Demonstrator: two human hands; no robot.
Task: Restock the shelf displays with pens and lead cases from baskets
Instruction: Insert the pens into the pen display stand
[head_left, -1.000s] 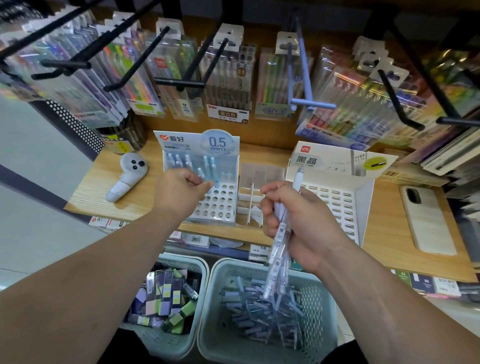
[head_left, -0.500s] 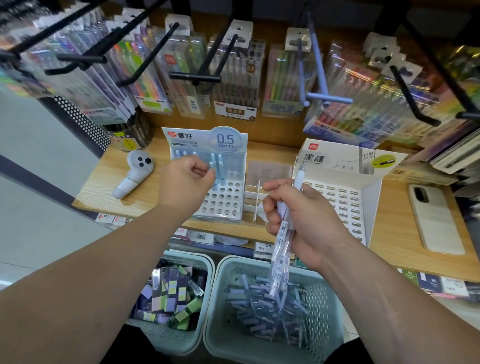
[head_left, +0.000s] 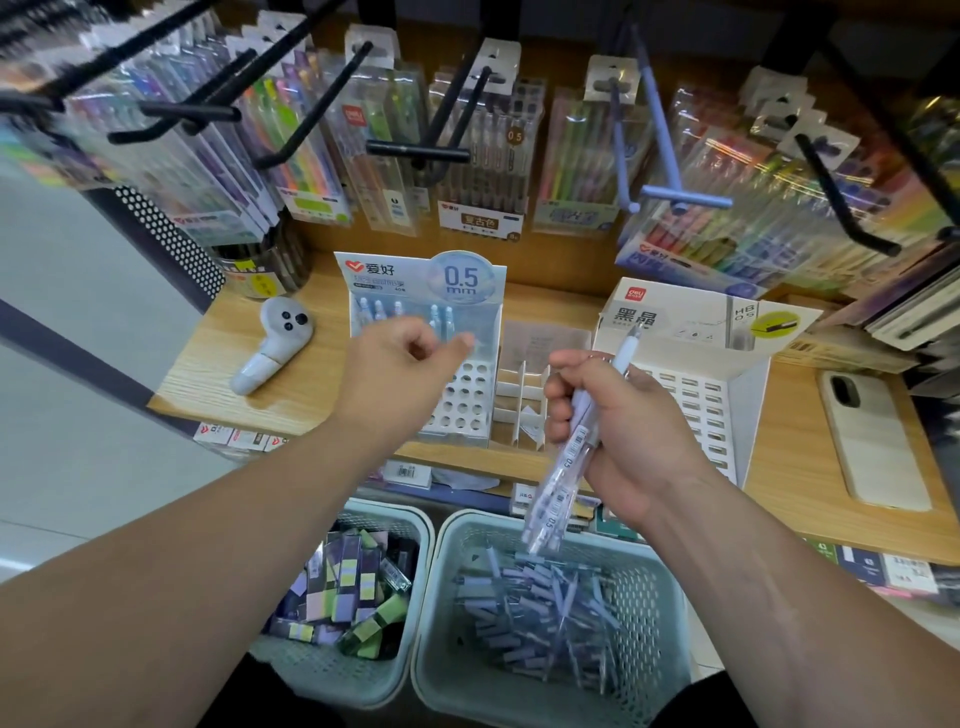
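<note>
Head view: right hand (head_left: 618, 431) grips a bundle of pens (head_left: 563, 467) above the pen basket (head_left: 483, 515), left hand (head_left: 400, 374) curled, seemingly empty, at the 0.5 mm pen display (head_left: 415, 275), few holes filled; lead-case display (head_left: 696, 405) looks bare, so most restocking remains.

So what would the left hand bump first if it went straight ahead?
Probably the pens standing in the 0.5 mm display, just beyond the left hand; depth is hard to judge.
</note>
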